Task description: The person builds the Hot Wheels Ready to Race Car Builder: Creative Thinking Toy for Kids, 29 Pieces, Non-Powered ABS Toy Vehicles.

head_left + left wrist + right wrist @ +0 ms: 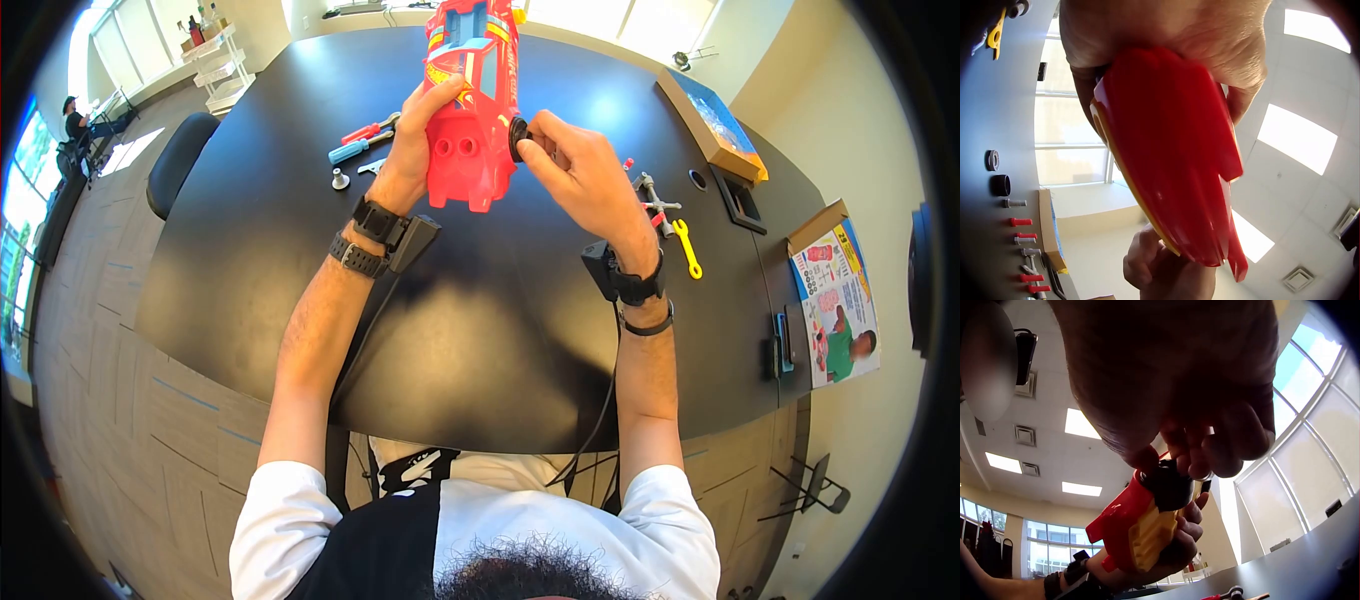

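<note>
My left hand (408,140) grips a red toy car body (470,165) by its side, lifted above the table, thumb lying over its top. Blue windows and yellow stickers mark its upper face, and a yellow underside (1150,540) shows in the right wrist view. My right hand (578,165) pinches a black toy wheel (518,139) between thumb and fingers. That wheel sits right against the car's side near one end; in the right wrist view its dark face overlaps the red body. The joint behind the wheel is hidden.
On the black table (470,350), toy tools with red and blue handles (350,151) lie left. A yellow wrench (688,250) and grey parts (655,200) lie right, as do several red bolts (1021,222). An open box (715,125) and a printed carton (835,300) stand farther right.
</note>
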{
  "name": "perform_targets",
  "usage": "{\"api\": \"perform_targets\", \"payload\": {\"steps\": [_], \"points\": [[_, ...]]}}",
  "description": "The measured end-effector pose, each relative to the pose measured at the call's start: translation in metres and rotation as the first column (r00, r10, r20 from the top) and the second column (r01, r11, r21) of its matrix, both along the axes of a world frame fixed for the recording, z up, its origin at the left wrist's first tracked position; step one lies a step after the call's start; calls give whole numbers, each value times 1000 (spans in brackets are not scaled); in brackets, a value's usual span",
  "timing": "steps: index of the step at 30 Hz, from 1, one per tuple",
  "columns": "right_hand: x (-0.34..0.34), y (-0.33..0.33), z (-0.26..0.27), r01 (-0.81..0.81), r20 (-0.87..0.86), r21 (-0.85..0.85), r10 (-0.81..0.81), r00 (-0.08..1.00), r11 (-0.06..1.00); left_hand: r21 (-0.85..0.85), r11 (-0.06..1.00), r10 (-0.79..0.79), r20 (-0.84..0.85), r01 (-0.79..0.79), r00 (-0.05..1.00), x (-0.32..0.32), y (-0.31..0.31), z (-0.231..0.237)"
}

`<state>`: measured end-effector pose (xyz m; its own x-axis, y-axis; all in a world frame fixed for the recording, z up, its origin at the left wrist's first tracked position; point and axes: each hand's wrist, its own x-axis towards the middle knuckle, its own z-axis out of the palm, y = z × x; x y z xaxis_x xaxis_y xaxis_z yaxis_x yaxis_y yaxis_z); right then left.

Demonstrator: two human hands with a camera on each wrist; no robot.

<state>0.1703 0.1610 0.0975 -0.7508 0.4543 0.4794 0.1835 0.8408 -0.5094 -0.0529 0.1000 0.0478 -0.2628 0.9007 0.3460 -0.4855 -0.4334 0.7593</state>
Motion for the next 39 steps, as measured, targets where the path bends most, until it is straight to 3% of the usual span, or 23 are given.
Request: {"api": "perform_targets", "payload": {"steps": [2,4,5,8,10,11,13,16,20,23,25,27,30,39], "points": [[0,-1,1,42,32,-22,-41,999,999,13,1000,-4,32,3,999,3,-4,5],[-1,-2,0,87,-149,-35,-91,985,996,22,1000,2,7,-2,1000,3,-3,5],[0,-2,0,88,-149,-34,-92,985,996,32,999,13,-16,-12,1000,2,-3,4],[9,1,1,-35,-89,-76,28,996,996,38,999,18,-30,-17,999,-4,-1,2],[19,6,5,21,53,-331,-4,999,943,35,999,20,-15,-19,1000,-10,2,0],[22,10,5,24,52,-332,-7,999,943,32,999,21,1,-21,1000,-11,3,0],[25,20,4,68,-90,-238,-92,992,969,34,999,18,1,-18,1000,-13,2,1],[32,31,8,178,-147,-262,-221,964,949,33,999,31,-6,-31,999,-15,-1,5],[32,75,-15,287,-111,-194,-312,944,938,46,999,20,42,-22,999,-13,-6,10],[19,114,-53,391,32,-86,-389,921,917,57,998,-4,50,1,999,-18,-5,7],[7,145,-83,413,132,80,-420,898,907,72,997,-42,72,36,997,-21,-4,5],[-4,165,-109,441,229,58,-442,867,896,92,994,-74,91,66,993,-21,-3,7],[-15,179,-144,498,343,246,-555,758,831,145,986,-96,102,80,990,-19,-6,10],[9,159,-138,406,395,186,-447,803,895,141,987,-97,135,78,986,-23,-3,5]]}}
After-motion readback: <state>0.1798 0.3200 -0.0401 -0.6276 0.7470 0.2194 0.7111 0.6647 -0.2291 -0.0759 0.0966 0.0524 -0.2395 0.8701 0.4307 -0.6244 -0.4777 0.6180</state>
